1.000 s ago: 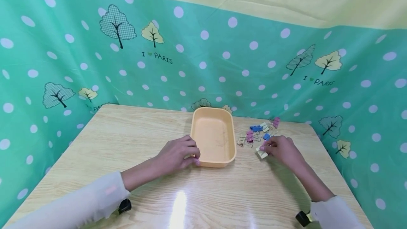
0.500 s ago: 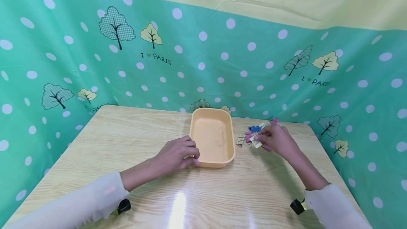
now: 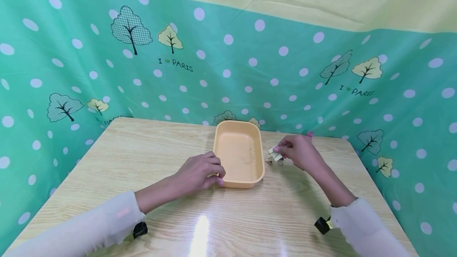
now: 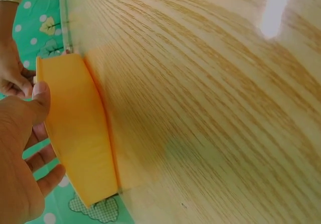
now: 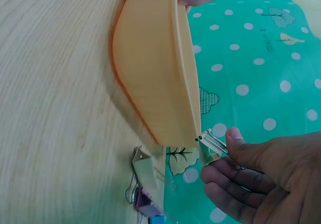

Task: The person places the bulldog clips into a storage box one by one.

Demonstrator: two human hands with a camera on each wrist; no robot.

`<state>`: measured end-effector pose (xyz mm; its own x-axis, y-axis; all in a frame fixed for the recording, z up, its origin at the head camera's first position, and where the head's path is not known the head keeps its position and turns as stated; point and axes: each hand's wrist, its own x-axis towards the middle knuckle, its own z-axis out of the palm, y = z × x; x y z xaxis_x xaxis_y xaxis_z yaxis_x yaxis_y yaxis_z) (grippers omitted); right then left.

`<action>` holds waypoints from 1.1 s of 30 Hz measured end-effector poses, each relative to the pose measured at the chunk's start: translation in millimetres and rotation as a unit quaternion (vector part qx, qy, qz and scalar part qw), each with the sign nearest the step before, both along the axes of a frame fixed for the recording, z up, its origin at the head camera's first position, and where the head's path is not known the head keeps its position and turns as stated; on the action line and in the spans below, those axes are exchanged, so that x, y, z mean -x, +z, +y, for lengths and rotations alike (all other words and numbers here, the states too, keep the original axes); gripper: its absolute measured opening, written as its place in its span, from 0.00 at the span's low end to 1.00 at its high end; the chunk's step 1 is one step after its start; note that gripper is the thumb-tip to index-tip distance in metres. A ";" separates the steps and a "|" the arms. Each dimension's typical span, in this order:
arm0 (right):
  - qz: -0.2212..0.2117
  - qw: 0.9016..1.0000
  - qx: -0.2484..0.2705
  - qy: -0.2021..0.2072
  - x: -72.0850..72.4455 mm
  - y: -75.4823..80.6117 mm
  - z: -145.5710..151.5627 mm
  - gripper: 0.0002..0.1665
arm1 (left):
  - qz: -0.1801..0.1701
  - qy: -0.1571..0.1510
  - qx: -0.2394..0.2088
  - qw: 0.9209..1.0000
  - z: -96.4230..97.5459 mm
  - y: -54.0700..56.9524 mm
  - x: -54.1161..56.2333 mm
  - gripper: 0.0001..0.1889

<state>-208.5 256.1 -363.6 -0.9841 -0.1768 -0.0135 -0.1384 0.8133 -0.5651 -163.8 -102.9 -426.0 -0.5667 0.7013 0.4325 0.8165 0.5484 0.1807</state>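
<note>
A light orange plastic tray (image 3: 238,156) with a raised rim stands on the table. My left hand (image 3: 198,173) holds its near left corner, the thumb against the outer wall in the left wrist view. My right hand (image 3: 301,152) is raised to the right of the tray. Between thumb and fingers it pinches a pale yellow binder clip (image 5: 209,151) by the wire handles. Below, on the table, lie another pale yellow binder clip (image 5: 145,176), a pink binder clip (image 5: 147,203) and part of a blue one (image 5: 157,219). In the head view the right hand hides most of this pile.
Another pink clip (image 3: 310,134) shows at the table's back edge, behind the right hand. A green polka-dot curtain (image 3: 250,70) hangs around the back and sides of the wood-grain table (image 3: 242,221). A dark wrist camera (image 3: 322,225) hangs under the right sleeve.
My right hand has moved left and up from the right side of the pile, carrying the pale yellow binder clip toward the tray. The left hand has stayed at the tray's corner.
</note>
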 end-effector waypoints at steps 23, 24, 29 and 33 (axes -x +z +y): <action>0.022 0.994 -0.015 0.102 -2.7 15.1 -67.2 0.08 | -0.007 -0.002 0.005 1.000 1.8 1.7 1.5 0.09; 0.024 0.994 -0.018 0.106 -3.2 14.6 -70.1 0.08 | -0.008 -0.002 0.006 1.000 1.7 1.9 1.5 0.09; 0.040 0.990 -0.032 0.135 -8.3 10.7 -81.8 0.08 | -0.010 -0.001 0.010 1.000 1.5 2.0 1.4 0.09; 0.045 0.987 -0.047 0.148 -13.3 6.8 -87.9 0.09 | -0.009 0.000 0.012 1.000 1.3 2.1 1.4 0.09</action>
<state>-195.1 168.2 -356.7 -0.8871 -0.4597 0.0407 -0.4244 0.7781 -0.4631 -165.2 -101.7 -423.9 -0.5748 0.7112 0.4047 0.8129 0.5531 0.1825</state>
